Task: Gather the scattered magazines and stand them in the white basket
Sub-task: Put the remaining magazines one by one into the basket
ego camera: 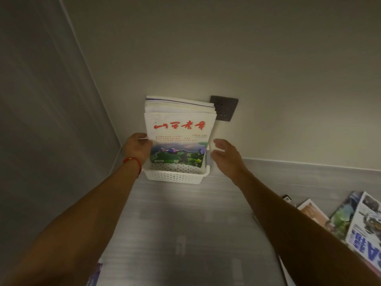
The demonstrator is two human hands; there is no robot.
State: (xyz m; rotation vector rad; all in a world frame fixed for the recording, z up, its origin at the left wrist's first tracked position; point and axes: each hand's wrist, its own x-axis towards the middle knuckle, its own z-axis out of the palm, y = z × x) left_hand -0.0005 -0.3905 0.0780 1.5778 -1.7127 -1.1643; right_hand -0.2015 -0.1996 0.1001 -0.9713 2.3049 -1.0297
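A dark square wall socket plate (224, 107) sits on the pale wall just behind the upper right corner of the standing stack. On the grey streaked surface (185, 223), at the right edge of the view, several glossy colour-covered magazines (350, 221) lie fanned and overlapping, partly hidden by the right forearm. A purple-edged printed sheet (95, 273) pokes in at the bottom left; it is too cropped to tell what it is.

The white perforated plastic basket (175, 176) stands in the corner against the wall, and a thick stack of magazines (179, 129) stands upright in it, the front cover white with red brush characters above a green landscape picture. The stack sits between the two hands.

The left hand (137, 149), with a red cord bracelet (133, 162) at the wrist, grips the left edge of the front magazine, thumb curled over the cover. The right hand (225, 155) hangs just beside the stack's right edge with fingers spread and relaxed, holding nothing, seemingly not touching. Both arms reach forward, nearly straight.
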